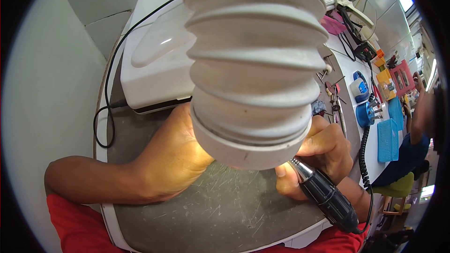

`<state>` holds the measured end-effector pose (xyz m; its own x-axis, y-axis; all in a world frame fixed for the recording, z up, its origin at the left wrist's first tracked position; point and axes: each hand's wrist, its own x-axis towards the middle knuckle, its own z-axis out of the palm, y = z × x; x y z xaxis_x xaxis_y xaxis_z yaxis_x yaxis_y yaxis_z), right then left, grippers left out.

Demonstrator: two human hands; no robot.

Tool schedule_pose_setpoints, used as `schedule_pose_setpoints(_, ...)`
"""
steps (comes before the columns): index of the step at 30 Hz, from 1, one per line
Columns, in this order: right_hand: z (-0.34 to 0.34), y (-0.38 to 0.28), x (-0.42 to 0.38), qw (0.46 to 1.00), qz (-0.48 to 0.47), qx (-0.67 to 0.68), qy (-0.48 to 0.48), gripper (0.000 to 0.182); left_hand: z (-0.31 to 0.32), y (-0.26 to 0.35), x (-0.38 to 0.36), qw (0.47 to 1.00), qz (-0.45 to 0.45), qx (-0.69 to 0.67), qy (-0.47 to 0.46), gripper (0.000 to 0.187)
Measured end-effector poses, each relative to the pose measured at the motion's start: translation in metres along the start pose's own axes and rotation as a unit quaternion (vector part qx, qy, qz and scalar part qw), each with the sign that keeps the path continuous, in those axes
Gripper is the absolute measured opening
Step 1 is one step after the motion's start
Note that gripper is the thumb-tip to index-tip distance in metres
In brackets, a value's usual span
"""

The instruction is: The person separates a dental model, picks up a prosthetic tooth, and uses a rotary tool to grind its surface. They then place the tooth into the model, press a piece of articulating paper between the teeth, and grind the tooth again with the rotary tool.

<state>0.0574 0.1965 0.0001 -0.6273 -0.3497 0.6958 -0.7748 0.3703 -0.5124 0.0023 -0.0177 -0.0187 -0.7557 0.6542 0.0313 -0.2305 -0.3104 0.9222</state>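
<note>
A black rotary handpiece (pixel 326 196) with a silver nose slants across my right hand (pixel 323 152). The fingers of that hand are closed round its front end, and a cord leaves its rear. Its tip is hidden beneath the white ribbed hose (pixel 255 79), which fills the upper middle of the view. My left hand (pixel 180 152) reaches in from the left over the scratched grey work mat (pixel 225 206). Its fingers are out of sight behind the hose's rim, so what they hold does not show. Light falls on both hands under the rim.
A white rounded machine (pixel 157 72) stands at the back left, with a black cable (pixel 108 89) looping beside it. Small burs and bits (pixel 333 96) lie to the right. Beyond them are a blue plug-like holder (pixel 365 114), a blue basket (pixel 387 140) and another person's arm (pixel 416 112).
</note>
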Motion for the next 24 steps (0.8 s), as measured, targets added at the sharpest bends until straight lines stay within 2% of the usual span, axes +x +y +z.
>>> schedule_pose_setpoints(8, 0.002, 0.004, 0.002, 0.999, -0.027, 0.023, 0.018, 0.034, 0.000, -0.003, 0.000, 1.000, -0.022, -0.005, 0.009, 0.028)
schedule_pose_setpoints(10, -0.001, 0.001, 0.004, 1.000, -0.012, -0.002, -0.005, 0.033, -0.001, -0.010, 0.004, 0.999, 0.047, 0.006, -0.010, 0.027)
schedule_pose_setpoints(11, -0.001, 0.001, 0.004, 1.000, -0.012, -0.003, -0.005, 0.033, 0.000, -0.007, 0.003, 0.999, 0.047, 0.006, -0.010, 0.027)
schedule_pose_setpoints(13, 0.001, 0.003, 0.002, 1.000, -0.020, 0.011, 0.010, 0.032, 0.002, 0.002, -0.001, 0.999, -0.034, -0.039, 0.010, 0.027)
schedule_pose_setpoints(17, 0.001, 0.005, 0.001, 0.999, -0.025, 0.021, 0.015, 0.032, 0.000, -0.006, 0.001, 0.999, -0.041, -0.036, 0.006, 0.027)
schedule_pose_setpoints(19, 0.000, 0.004, 0.001, 1.000, -0.018, 0.013, 0.012, 0.032, 0.000, -0.007, 0.002, 1.000, -0.005, -0.005, 0.006, 0.026)
schedule_pose_setpoints(23, 0.001, 0.005, 0.002, 0.999, -0.026, 0.025, 0.021, 0.032, 0.000, -0.009, 0.002, 0.999, -0.014, -0.043, 0.006, 0.026)
schedule_pose_setpoints(24, 0.000, 0.003, 0.007, 0.999, -0.027, 0.024, 0.006, 0.032, 0.000, -0.010, 0.003, 1.000, 0.008, -0.026, 0.004, 0.026)
